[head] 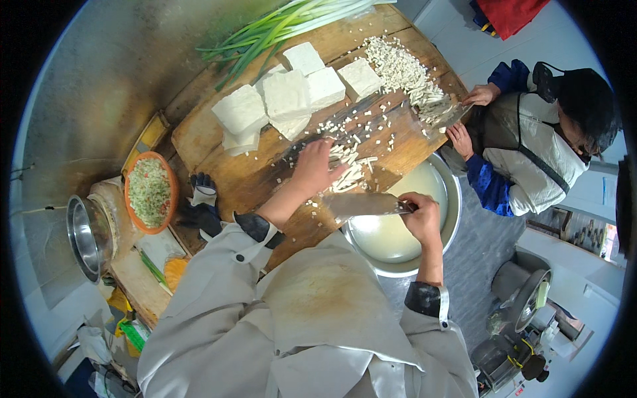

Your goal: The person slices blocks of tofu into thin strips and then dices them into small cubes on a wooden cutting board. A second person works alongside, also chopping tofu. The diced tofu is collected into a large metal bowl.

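My right hand (422, 214) grips the handle of a cleaver (363, 204), whose broad blade lies low over the near edge of a wooden board (224, 174), partly blurred. My left hand (314, 168) rests with spread fingers against a pile of white tofu strips (348, 166), just beyond the blade. Small white cubes (348, 119) are scattered around the strips. Behind them stand several large tofu blocks (287, 97), some stacked. At the board's far right lies a heap of finely diced tofu (398, 62).
A co-worker (532, 134) cuts at the board's right end with another knife (455, 115). Below the board's edge sits a large metal basin (453, 219) of pale liquid. Spring onions (268, 32) lie at the back; an orange bowl (175, 191) of chopped vegetables and dark gloves (204, 204) are left.
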